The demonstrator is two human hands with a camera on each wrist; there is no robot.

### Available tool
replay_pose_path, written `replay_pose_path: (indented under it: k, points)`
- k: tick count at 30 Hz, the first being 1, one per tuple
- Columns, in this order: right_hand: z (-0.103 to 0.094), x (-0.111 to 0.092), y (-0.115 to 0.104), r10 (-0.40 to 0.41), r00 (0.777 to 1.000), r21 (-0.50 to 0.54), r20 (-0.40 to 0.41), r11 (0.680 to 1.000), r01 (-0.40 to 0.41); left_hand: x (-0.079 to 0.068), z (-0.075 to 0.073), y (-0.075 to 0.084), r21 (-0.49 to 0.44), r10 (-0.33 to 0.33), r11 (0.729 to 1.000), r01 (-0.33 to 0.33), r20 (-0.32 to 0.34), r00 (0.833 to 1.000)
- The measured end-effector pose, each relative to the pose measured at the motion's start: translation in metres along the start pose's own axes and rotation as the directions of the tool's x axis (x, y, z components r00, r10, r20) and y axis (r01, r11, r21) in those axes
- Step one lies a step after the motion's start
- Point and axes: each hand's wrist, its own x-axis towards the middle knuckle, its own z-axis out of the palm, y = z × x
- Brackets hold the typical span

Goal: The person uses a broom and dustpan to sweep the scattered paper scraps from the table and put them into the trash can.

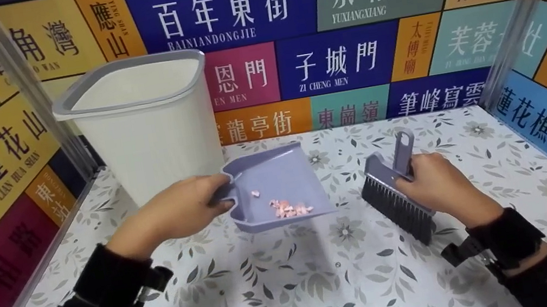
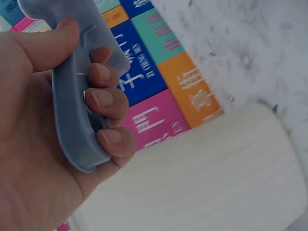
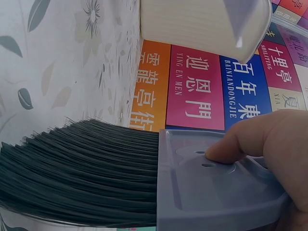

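Note:
My left hand grips the handle of a grey-purple dustpan, held up over the table and tilted a little. Small pink-white crumbs lie in the pan, mostly along its near side, with one apart near the handle. In the left wrist view, fingers wrap fully round the dustpan handle. On the right, my right hand holds a hand brush with dark bristles pointing down and toward me. The right wrist view shows the thumb pressed on the brush's grey-purple body, beside long dark bristles.
A white bin with a grey rim stands at the back left, just behind the left hand. The table has a leaf-patterned cover. Colourful walls with Chinese street names enclose the back and sides, with clear posts at the corners.

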Motion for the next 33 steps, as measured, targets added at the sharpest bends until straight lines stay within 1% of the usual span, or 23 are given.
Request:
replay_pose_path:
  k: [4,8,11,14,18,23,28,33]
  points:
    - [0.0,0.0,0.0,-0.011,1.0,-0.012,-0.006,1.0,0.011,-0.008,-0.031,0.005,0.029,-0.009,1.0,0.01,-0.036,0.999]
    - [0.0,0.0,0.0,0.0,1.0,-0.006,0.006,1.0,0.0,-0.018,-0.061,0.013,0.042,-0.029,0.999,0.031,-0.059,0.998]
    - [-0.001,-0.001,0.0,0.017,1.0,0.003,0.014,1.0,-0.017,-0.024,-0.081,0.017,0.049,-0.044,0.998,0.047,-0.072,0.996]
    - [-0.001,0.0,0.0,0.014,1.0,-0.004,0.01,1.0,-0.013,-0.028,-0.098,0.017,0.063,-0.058,0.996,0.063,-0.088,0.994]
    - [-0.001,0.0,0.0,0.01,1.0,-0.011,0.011,1.0,-0.01,-0.03,-0.119,0.01,0.084,-0.093,0.991,0.101,-0.089,0.992]
    - [-0.002,0.0,-0.001,0.021,1.0,-0.004,0.011,1.0,-0.021,-0.03,-0.145,-0.001,0.11,-0.149,0.981,0.159,-0.088,0.985]
    - [-0.001,0.0,-0.001,0.017,1.0,0.003,0.018,1.0,-0.017,-0.032,-0.168,-0.015,0.159,-0.21,0.961,0.226,-0.111,0.971]
    - [-0.001,-0.001,-0.001,0.001,1.0,-0.017,0.005,1.0,-0.001,-0.038,-0.188,-0.033,0.176,-0.273,0.94,0.291,-0.12,0.955]
